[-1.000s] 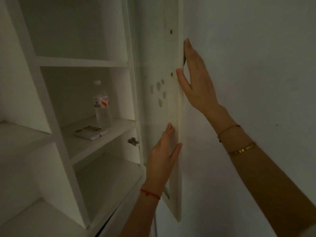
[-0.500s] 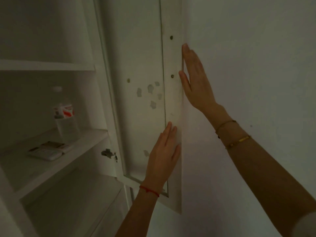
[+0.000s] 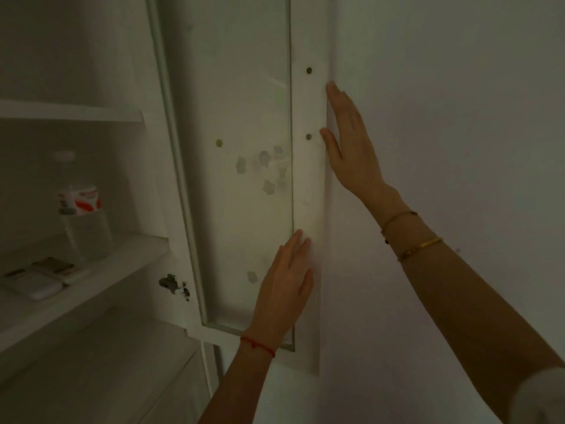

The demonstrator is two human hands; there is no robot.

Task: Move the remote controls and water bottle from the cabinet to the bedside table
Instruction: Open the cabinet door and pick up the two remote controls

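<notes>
Hands flat on the cabinet door [image 3: 244, 117]: that is where you stand now, and it looks like the reason is simply to hold the door swung wide against the wall [image 3: 443, 117] so the shelves are clear to reach. Your left hand [image 3: 284, 289] lies low on the door's inner face, near the bottom of the glass panel, fingers straight and together, gripping nothing. Your right hand [image 3: 348, 148] is higher, fingers straight and pointing up along the door's outer edge where it meets the wall, thumb spread toward the frame; it holds nothing either. Whether that palm presses the door edge or the wall behind it, you cannot tell from this angle.

The things you are after sit untouched on the middle shelf [image 3: 122, 258], well apart from both hands. The water bottle [image 3: 82, 221] stands upright, its red and white label facing out. Just in front of it, the remote controls [image 3: 39, 280] lie flat side by side near the shelf's front edge. A metal hinge [image 3: 174, 286] shows on the frame beside that shelf.

Nothing has been picked up yet; your judgement should be that the reach into the shelf comes next.
</notes>
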